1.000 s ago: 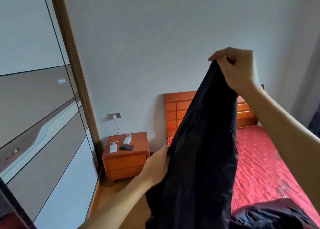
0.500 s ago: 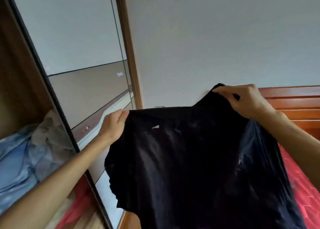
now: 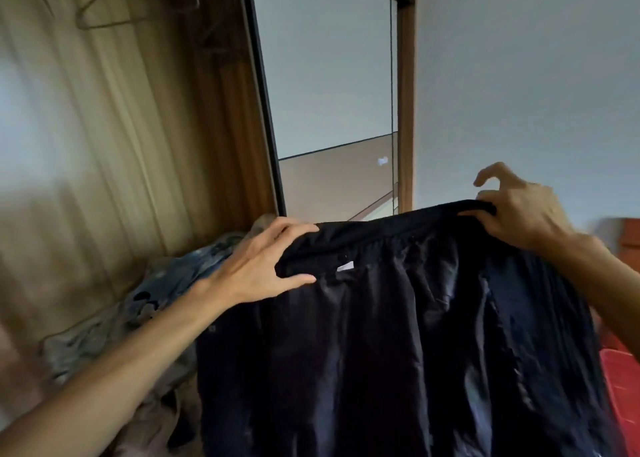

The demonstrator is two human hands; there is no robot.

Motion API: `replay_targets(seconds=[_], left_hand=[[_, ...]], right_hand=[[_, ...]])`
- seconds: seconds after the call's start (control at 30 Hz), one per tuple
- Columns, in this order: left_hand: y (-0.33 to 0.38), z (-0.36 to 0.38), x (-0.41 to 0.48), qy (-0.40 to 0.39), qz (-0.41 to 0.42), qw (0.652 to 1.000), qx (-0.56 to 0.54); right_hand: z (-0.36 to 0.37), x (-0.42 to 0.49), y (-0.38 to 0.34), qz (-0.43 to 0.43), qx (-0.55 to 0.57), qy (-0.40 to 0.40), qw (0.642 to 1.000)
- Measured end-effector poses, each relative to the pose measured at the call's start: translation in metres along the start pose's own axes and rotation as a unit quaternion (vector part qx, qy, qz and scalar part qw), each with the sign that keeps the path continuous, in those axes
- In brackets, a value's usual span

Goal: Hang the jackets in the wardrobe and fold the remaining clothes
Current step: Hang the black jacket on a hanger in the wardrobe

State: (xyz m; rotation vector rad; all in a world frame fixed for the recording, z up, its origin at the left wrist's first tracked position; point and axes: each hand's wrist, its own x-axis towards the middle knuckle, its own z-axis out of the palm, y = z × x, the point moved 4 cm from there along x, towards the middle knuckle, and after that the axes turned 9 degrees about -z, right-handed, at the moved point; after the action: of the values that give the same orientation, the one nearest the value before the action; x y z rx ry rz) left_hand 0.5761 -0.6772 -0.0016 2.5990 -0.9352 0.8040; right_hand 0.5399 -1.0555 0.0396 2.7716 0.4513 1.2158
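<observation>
A black jacket point(image 3: 398, 335) hangs spread in front of me with its shiny lining and a small white label facing me. My left hand point(image 3: 263, 266) pinches the collar edge on the left, thumb below and fingers over the top. At the collar's right end my right hand point(image 3: 519, 211) holds the fabric with the lower fingers, while its index finger is lifted off. The open wardrobe point(image 3: 114, 127) stands at the left, with wire hangers point(image 3: 138, 6) high up inside it.
A heap of blue and pale clothes point(image 3: 145, 304) lies in the wardrobe under my left arm. The sliding wardrobe door point(image 3: 329, 93) stands behind the jacket. The red bed point(image 3: 623, 387) and its wooden headboard point(image 3: 628, 238) show at the right edge.
My view has swung left and up, from the bed and nightstand to the wardrobe's inside. The jacket went from hanging bunched to being held wide by its collar, and my hands moved apart.
</observation>
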Motion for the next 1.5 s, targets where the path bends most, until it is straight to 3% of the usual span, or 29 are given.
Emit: replay_targets(seconds=[0.1,0.3,0.43,0.5,0.6,0.67,0.73,0.8,0.87,0.93,0.97,1.1,1.27,1.4,1.43,1.5], left_hand=[[-0.036,-0.011,-0.013,0.065,0.02,0.99,0.124],[-0.123,-0.034,-0.028,0.106,-0.164,0.949,0.249],[-0.171,-0.049,-0.047,0.125,-0.185,0.934,0.279],[-0.187,-0.053,-0.051,0.09,-0.221,0.936,0.258],[-0.219,-0.049,-0.065,-0.005,-0.347,0.931,0.117],[-0.239,-0.049,-0.074,-0.066,-0.435,0.897,0.024],[-0.249,-0.056,-0.079,-0.074,-0.51,0.856,-0.025],[-0.248,-0.067,-0.076,-0.049,-0.572,0.812,-0.102],[-0.236,-0.082,-0.066,-0.072,-0.616,0.749,-0.231],[-0.221,-0.096,-0.054,-0.109,-0.615,0.691,-0.365],[-0.217,-0.102,-0.046,-0.1,-0.6,0.68,-0.41],[-0.21,-0.122,-0.019,-0.027,-0.591,0.67,-0.448],[-0.204,-0.152,0.019,0.048,-0.583,0.662,-0.469],[-0.22,-0.19,0.037,0.102,-0.582,0.643,-0.487],[-0.223,-0.2,0.038,0.105,-0.582,0.651,-0.476],[-0.231,-0.218,0.04,0.131,-0.574,0.686,-0.427]], right_hand=[[0.009,0.049,-0.017,-0.015,0.019,0.055,0.998],[0.019,0.12,-0.061,-0.07,0.036,0.128,0.989],[0.026,0.157,-0.082,-0.08,0.03,0.147,0.985],[0.029,0.174,-0.087,-0.043,0.032,0.112,0.992],[0.034,0.2,-0.107,0.033,0.054,0.039,0.997],[0.045,0.216,-0.127,0.053,0.054,-0.022,0.997],[0.057,0.23,-0.149,0.087,0.107,-0.092,0.986],[0.071,0.243,-0.168,0.132,0.19,-0.162,0.959],[0.083,0.25,-0.188,0.169,0.296,-0.215,0.915],[0.091,0.255,-0.214,0.176,0.397,-0.257,0.863],[0.091,0.259,-0.229,0.167,0.435,-0.272,0.842],[0.075,0.283,-0.286,0.113,0.572,-0.233,0.778],[0.055,0.331,-0.347,0.044,0.651,-0.116,0.749],[0.056,0.361,-0.388,-0.043,0.691,-0.107,0.713],[0.057,0.37,-0.398,-0.075,0.707,-0.115,0.694],[0.059,0.386,-0.416,-0.148,0.756,-0.157,0.618]])
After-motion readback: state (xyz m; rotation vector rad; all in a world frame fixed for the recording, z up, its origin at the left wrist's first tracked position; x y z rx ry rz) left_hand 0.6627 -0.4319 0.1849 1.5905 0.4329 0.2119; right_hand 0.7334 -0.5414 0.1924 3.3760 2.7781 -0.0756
